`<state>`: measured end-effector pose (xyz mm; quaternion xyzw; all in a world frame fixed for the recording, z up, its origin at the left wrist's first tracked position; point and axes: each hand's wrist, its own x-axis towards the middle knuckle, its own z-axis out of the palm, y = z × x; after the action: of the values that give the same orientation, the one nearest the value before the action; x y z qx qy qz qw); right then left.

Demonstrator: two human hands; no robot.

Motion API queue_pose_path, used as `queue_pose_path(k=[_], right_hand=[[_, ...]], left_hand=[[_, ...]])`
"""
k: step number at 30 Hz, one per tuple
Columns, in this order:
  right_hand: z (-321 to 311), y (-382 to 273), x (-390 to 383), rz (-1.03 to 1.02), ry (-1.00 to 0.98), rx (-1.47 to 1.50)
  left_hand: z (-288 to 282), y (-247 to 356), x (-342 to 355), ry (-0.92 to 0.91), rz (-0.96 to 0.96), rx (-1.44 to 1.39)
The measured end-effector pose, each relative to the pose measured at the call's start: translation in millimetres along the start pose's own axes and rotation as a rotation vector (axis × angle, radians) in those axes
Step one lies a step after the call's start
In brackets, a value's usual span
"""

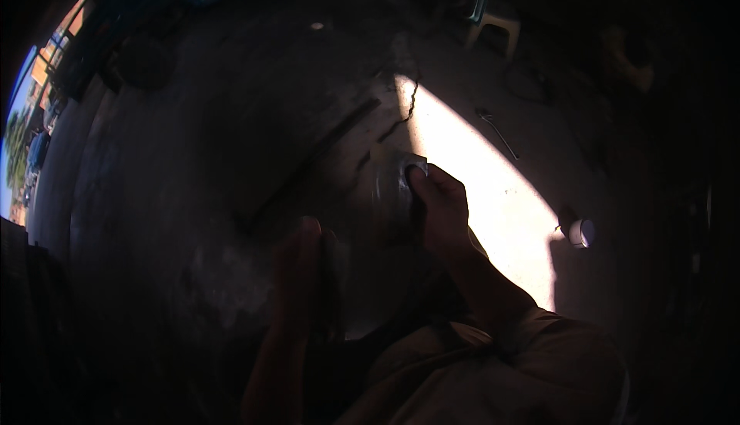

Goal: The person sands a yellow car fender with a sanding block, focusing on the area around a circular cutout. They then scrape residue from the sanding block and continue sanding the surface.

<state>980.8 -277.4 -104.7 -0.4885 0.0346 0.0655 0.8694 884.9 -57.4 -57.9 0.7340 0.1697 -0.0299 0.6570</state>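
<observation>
Near the middle, my right hand (443,205) is closed on a thin, shiny, translucent-looking piece (389,186), with my thumb over its upper right part; I cannot tell its material. Lower and to the left, my left hand (297,263) is raised, dim and blurred, beside a dark shape. I cannot make out whether it holds anything. The two hands are apart. Beyond them lies a cracked concrete floor (208,139), with a bright patch of sunlight to the right.
A long dark strip (324,143) crosses the floor. A wrench (499,136) lies to the right, and a short white cylinder (582,234) sits farther down. A pale stool (497,32) stands at the back. At the far left is a bright opening (19,139).
</observation>
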Motion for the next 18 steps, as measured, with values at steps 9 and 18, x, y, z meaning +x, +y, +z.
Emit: queue_pose_path(k=[9, 18], right_hand=[[25.2, -17.9, -24.6, -0.056, -0.074, -0.166], [26.7, -12.7, -34.5, -0.081, -0.163, -0.331]], left_hand=[[13.9, 1.1, 0.6, -0.087, 0.186, -0.047], [5.3, 27.8, -12.4, -0.222, 0.146, 0.299]])
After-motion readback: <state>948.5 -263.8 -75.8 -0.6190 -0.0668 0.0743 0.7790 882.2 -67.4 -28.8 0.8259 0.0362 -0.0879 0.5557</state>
